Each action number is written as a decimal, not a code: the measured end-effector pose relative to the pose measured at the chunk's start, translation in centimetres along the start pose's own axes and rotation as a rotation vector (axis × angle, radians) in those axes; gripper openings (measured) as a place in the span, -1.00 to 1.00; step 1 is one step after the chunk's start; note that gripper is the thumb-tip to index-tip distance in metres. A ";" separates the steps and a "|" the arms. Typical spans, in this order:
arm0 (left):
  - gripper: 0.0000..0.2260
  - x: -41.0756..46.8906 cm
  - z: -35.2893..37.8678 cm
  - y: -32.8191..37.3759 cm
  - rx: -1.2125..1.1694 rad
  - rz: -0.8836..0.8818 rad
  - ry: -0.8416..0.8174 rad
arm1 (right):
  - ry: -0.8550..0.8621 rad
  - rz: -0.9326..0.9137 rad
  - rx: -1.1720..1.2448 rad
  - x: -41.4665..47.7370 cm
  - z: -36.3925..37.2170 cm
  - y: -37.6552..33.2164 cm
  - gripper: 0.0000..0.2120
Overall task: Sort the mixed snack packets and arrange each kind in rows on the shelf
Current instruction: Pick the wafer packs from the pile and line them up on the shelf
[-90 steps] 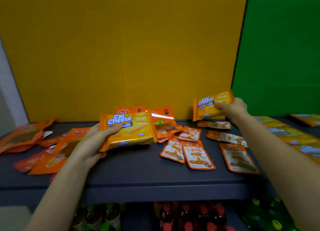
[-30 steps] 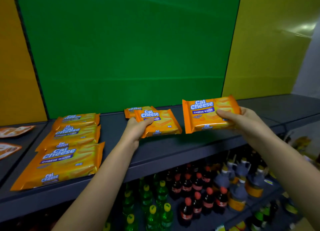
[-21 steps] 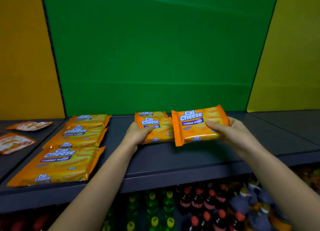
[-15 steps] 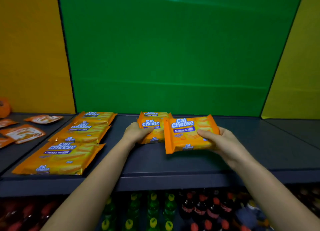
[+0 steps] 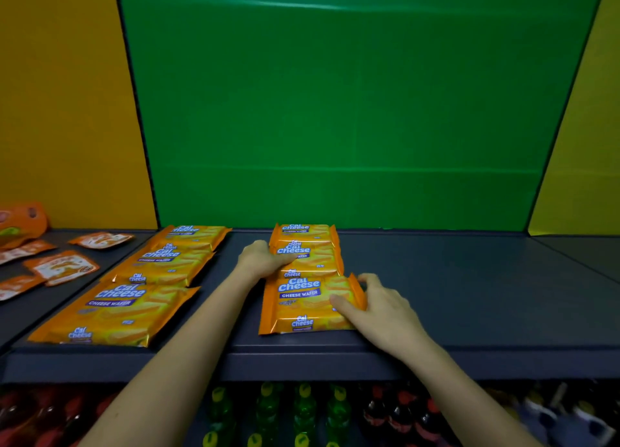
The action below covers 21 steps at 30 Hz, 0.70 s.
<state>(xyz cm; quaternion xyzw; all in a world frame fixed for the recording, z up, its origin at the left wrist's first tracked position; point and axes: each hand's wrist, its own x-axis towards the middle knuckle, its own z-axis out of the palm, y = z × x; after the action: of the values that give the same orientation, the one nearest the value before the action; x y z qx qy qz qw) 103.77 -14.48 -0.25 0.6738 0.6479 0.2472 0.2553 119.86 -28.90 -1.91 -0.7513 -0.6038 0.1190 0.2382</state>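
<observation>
Down goes your front wafer packet (image 5: 302, 300) onto the shelf (image 5: 469, 295), right hand (image 5: 385, 309) pinching its right edge. Left hand (image 5: 258, 260) grips the middle packet (image 5: 317, 259) behind.

The packs (image 5: 302, 307) are glossy orange plastic film. Their printed faces are smooth, their sealed ends crimped, and light glints off the wrinkles. The sachets (image 5: 62, 267) near the shelf's left edge are shiny film too, and flatter. The shelf (image 5: 469, 295) is dark grey, smooth and matt, and looks like painted metal. The green panel (image 5: 335, 111) behind is matt with faint horizontal creases. The yellow panels (image 5: 67, 111) are matt and smooth. The bottles (image 5: 303, 409) below are glossy clear plastic.
</observation>
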 end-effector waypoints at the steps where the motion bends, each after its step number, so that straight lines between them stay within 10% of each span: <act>1: -0.59 0.0 0.0 0.0 0.014 0.006 0.004 | 0.008 -0.004 -0.018 0.0 0.1 -0.2 -0.35; 21: -0.72 -12.4 -8.5 -4.9 0.438 0.339 0.452 | 0.288 -0.458 -0.027 -0.5 -2.7 -1.7 -0.68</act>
<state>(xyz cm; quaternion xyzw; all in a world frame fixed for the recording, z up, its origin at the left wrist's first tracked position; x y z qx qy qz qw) 94.04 -26.47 2.80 0.7386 0.6047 0.2842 -0.0895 119.52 -29.70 1.20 -0.6075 -0.7194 -0.0540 0.3323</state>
